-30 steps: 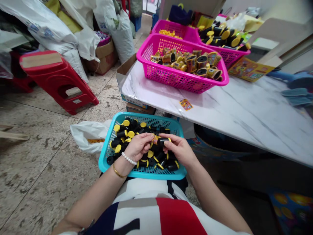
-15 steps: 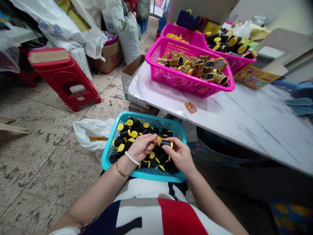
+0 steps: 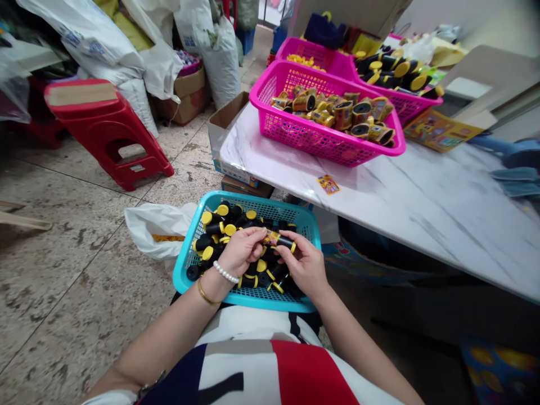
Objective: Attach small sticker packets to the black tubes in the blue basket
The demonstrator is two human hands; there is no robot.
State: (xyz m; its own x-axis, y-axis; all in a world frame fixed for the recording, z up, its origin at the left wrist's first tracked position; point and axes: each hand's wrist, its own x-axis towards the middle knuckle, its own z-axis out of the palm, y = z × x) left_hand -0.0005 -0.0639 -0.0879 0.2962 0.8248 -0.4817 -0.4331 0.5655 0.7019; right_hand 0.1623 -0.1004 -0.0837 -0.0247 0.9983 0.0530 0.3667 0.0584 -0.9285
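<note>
Over the turquoise basket (image 3: 270, 304) on my lap, both hands hold one small black plastic tube (image 3: 286, 242) with a yellow cap on its right end. A printed yellow-orange label (image 3: 270, 238) covers the left part of the tube. My left hand (image 3: 239, 251) pinches the labelled end between thumb and fingers. My right hand (image 3: 305, 266) grips the capped end, its thumb below and fingers behind. Several black tubes with yellow caps (image 3: 207, 253) lie jumbled in the basket under my hands. Whether the label is a sleeve or a sticker, I cannot tell.
On the marbled table (image 3: 422, 208) stands a pink basket (image 3: 320, 147) of labelled tubes (image 3: 343, 114). Behind it, another pink basket holds black tubes (image 3: 382, 70). A loose printed label (image 3: 328, 184) lies near the table edge. A red stool (image 3: 107, 132) and a white bag (image 3: 156, 225) are left.
My right hand has shifted slightly left and its fingers now lie further along the tube. The labelled tube tilts a little more down to the right. Both hands keep their hold.
</note>
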